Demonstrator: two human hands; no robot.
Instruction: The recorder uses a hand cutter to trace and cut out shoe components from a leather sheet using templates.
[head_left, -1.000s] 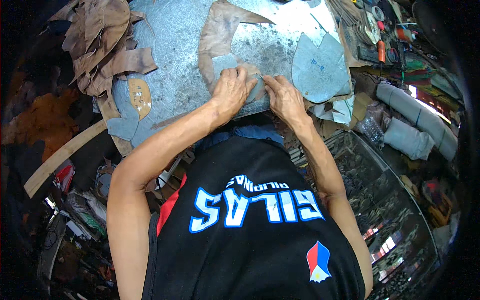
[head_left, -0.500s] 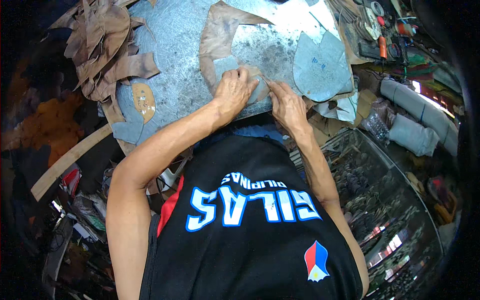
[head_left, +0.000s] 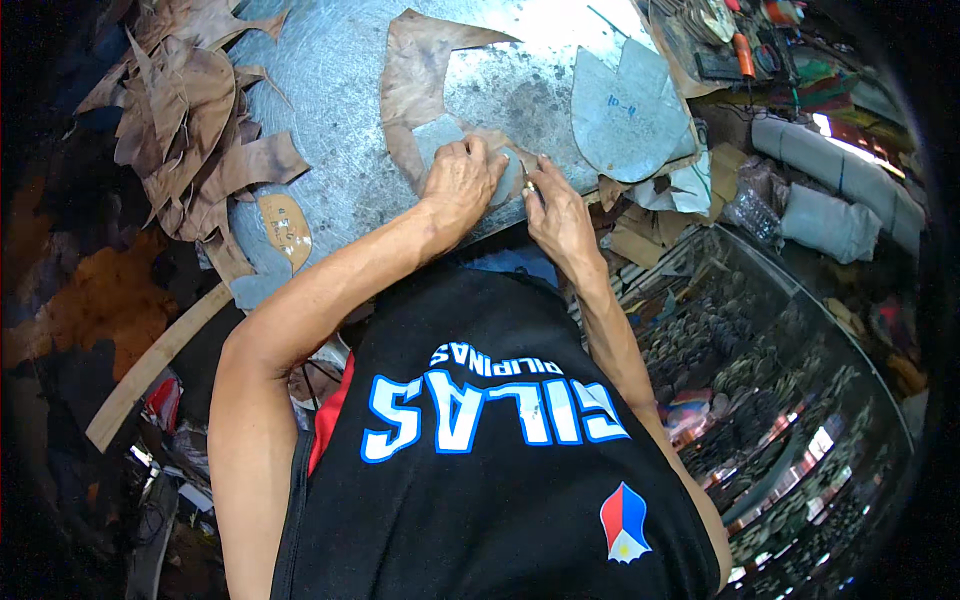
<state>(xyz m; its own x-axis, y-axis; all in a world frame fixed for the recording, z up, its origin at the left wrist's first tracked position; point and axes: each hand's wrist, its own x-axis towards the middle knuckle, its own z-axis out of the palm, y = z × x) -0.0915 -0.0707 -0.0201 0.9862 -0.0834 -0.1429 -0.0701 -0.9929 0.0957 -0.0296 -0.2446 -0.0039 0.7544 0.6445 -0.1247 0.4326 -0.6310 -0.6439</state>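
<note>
My left hand (head_left: 462,183) presses down with bent fingers on a grey pattern piece (head_left: 438,134), which lies on a piece of brown leather (head_left: 405,90). Part of the pattern is hidden under the fingers, and its rounded end shows between my hands. In my right hand (head_left: 562,215) is a small cutting knife (head_left: 528,183), gripped by the fingers. Its thin dark blade points away from me, close to the pattern's edge over the leather. Whether the tip touches the leather I cannot tell.
The worn metal tabletop (head_left: 340,95) bears a heap of leather scraps (head_left: 185,120) at left and a tan pattern (head_left: 285,230) near its left edge. A larger grey pattern (head_left: 625,115) lies at right. Beyond the right edge are an orange-handled tool (head_left: 743,56) and wrapped rolls (head_left: 835,165).
My right hand has turned and drawn back a little towards me, and the knife now shows more clearly. My left hand stays on the pattern. The whole view has shifted slightly.
</note>
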